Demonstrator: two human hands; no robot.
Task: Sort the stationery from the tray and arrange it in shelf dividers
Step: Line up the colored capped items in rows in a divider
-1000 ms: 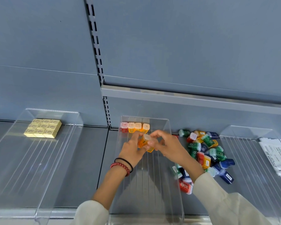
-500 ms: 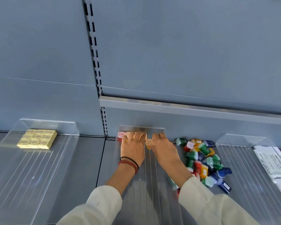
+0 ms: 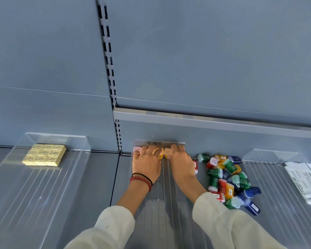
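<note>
My left hand [image 3: 145, 165] spreads flat over glossy translucent boxes [image 3: 137, 149] in the clear ribbed divider [image 3: 157, 210]; whether my right hand [image 3: 182, 165] grips one, I cannot tell.

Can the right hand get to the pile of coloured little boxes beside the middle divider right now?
Probably yes. The pile lies uncovered on the open shelf just right of the right hand; only the clear side wall of the middle divider stands between, so the hand would lift over it.

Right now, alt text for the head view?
A left hand and right hand touch a row of pink and orange cases at the back of a clear divider. To its right lie loose coloured cases; far left, yellow erasers.
</note>
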